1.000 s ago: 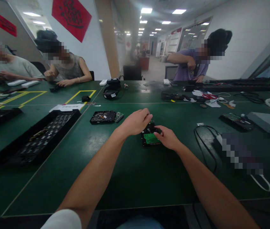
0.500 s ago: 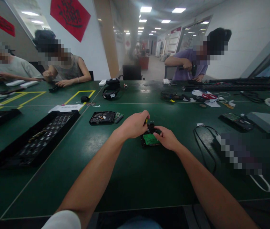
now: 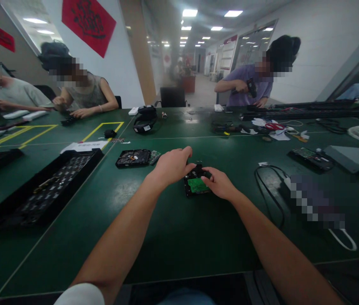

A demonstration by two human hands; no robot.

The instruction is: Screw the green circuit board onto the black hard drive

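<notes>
A black hard drive (image 3: 196, 185) with a green circuit board facing up lies on the green table (image 3: 179, 228) in front of me. My left hand (image 3: 171, 166) is curled in a loose fist over the drive's far left corner. What its fingers hold is hidden. My right hand (image 3: 218, 183) pinches the drive's right edge, thumb on top near the green board. Both forearms reach in from the bottom of the view.
A second, opened drive (image 3: 133, 157) lies to the left, beside a long black tray (image 3: 46, 186) of small parts. A black cable (image 3: 270, 186) loops to the right. Headgear (image 3: 144, 118) and tools lie further back. Other people (image 3: 84, 91) work across the table.
My left hand has come down and slightly left, closer over the drive's far corner. The right hand has kept its grip on the drive's right edge.
</notes>
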